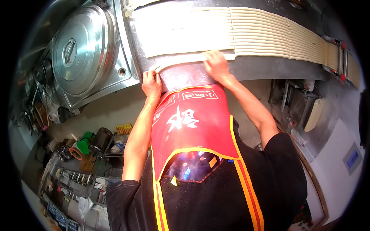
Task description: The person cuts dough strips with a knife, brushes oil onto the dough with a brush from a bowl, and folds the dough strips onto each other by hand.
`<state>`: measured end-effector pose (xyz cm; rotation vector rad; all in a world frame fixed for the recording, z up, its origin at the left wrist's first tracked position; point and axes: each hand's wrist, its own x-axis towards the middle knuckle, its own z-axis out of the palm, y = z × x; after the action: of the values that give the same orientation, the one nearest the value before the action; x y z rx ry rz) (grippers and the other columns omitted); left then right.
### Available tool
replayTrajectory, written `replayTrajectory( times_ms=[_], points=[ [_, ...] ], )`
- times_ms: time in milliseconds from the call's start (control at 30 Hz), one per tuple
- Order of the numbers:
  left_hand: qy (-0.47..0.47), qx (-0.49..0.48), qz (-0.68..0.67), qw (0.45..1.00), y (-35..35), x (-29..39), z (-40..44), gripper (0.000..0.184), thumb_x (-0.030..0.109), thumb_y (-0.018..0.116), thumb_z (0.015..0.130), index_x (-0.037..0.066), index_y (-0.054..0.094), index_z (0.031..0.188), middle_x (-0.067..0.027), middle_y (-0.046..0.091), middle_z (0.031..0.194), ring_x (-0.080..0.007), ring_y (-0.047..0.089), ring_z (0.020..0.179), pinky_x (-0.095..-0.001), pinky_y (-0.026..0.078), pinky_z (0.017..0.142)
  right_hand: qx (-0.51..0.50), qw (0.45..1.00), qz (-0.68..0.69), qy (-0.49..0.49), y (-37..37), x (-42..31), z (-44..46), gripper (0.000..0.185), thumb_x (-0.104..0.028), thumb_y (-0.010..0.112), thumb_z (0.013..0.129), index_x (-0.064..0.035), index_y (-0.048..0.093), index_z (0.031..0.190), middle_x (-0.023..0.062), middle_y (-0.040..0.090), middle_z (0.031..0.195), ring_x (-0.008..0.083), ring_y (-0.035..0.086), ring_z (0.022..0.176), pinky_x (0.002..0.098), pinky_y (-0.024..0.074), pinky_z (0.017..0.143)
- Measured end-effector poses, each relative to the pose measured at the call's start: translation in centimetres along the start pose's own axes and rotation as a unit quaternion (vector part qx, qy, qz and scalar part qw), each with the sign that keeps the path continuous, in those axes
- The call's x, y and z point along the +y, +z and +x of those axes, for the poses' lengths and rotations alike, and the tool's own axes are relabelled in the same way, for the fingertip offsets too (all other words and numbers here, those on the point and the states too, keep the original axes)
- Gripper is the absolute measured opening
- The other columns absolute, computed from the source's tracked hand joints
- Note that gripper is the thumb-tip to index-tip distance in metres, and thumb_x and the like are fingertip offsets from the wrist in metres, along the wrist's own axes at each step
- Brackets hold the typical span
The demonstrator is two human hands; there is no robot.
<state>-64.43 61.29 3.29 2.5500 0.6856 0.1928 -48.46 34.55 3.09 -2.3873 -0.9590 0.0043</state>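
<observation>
A long strip of dough curves along the near edge of the worktop, pulled slightly away from the pale dough sheet. My left hand is closed at the strip's left end, by the table edge. Further right, my right hand has its fingers curled over the same strip, close to the sheet's front edge. To the right of the sheet lie several parallel cut dough strips in a row of sections. Glare washes out the left part of the sheet.
Left of the worktop stands a steel unit with a large round lid. A roller-like device with red ends sits at the far right end of the dough. Shelves with kitchenware are at lower left.
</observation>
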Motion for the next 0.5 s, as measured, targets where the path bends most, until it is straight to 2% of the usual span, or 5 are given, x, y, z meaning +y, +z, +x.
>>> replayTrajectory(
  times_ms=[100, 133, 200, 400, 500],
  points=[
    [-0.007, -0.014, -0.016, 1.0, 0.8, -0.7, 0.1, 0.009, 0.007, 0.067, 0.084, 0.008, 0.06, 0.09, -0.01, 0.058, 0.094, -0.0292, 0.064, 0.079, -0.0402, 0.053, 0.069, -0.045, 0.996, 0.049, -0.057, 3.1, -4.1, 2.7, 0.038, -0.015, 0.071, 0.078, -0.004, 0.062, 0.113, 0.0143, 0.062, 0.11, 0.0308, 0.058, 0.107, 0.0433, 0.0458, 0.094],
    [0.009, -0.005, -0.021, 1.0, 0.9, -0.8, 0.2, 0.008, 0.005, 0.066, 0.084, 0.007, 0.059, 0.087, -0.0102, 0.058, 0.09, -0.0307, 0.063, 0.074, -0.0408, 0.052, 0.066, -0.043, 0.996, 0.05, -0.057, 4.3, -5.2, 3.3, 0.038, -0.015, 0.071, 0.078, -0.004, 0.062, 0.113, 0.0143, 0.062, 0.11, 0.0308, 0.058, 0.107, 0.0433, 0.0458, 0.094],
    [0.021, 0.0, -0.011, 1.0, 0.9, -1.1, 0.4, 0.007, 0.005, 0.066, 0.083, 0.007, 0.059, 0.086, -0.0107, 0.058, 0.088, -0.0314, 0.063, 0.074, -0.0411, 0.052, 0.066, -0.081, 0.99, 0.033, -0.112, 6.6, -7.1, 4.4, 0.034, -0.02, 0.069, 0.079, -0.006, 0.064, 0.109, 0.0113, 0.064, 0.106, 0.0289, 0.057, 0.106, 0.0426, 0.0452, 0.093],
    [0.041, 0.021, 0.001, 0.999, 0.5, -1.6, 1.2, 0.007, 0.003, 0.065, 0.083, 0.006, 0.058, 0.083, -0.0119, 0.058, 0.086, -0.0329, 0.062, 0.078, -0.042, 0.051, 0.066, -0.061, 0.986, 0.075, -0.134, 11.7, -9.9, 6.6, 0.023, -0.02, 0.066, 0.079, -0.0077, 0.065, 0.098, 0.0101, 0.065, 0.098, 0.0284, 0.058, 0.102, 0.0415, 0.0453, 0.089],
    [0.009, 0.021, -0.022, 0.999, 0.6, -1.6, 1.5, 0.009, 0.004, 0.064, 0.081, 0.007, 0.058, 0.087, -0.0132, 0.056, 0.094, -0.0361, 0.062, 0.084, -0.0452, 0.052, 0.072, -0.072, 0.984, 0.078, -0.143, 12.2, -10.5, 7.1, 0.02, -0.02, 0.066, 0.079, -0.0079, 0.066, 0.094, 0.0103, 0.065, 0.096, 0.0288, 0.058, 0.101, 0.0415, 0.0456, 0.088]
  ],
)
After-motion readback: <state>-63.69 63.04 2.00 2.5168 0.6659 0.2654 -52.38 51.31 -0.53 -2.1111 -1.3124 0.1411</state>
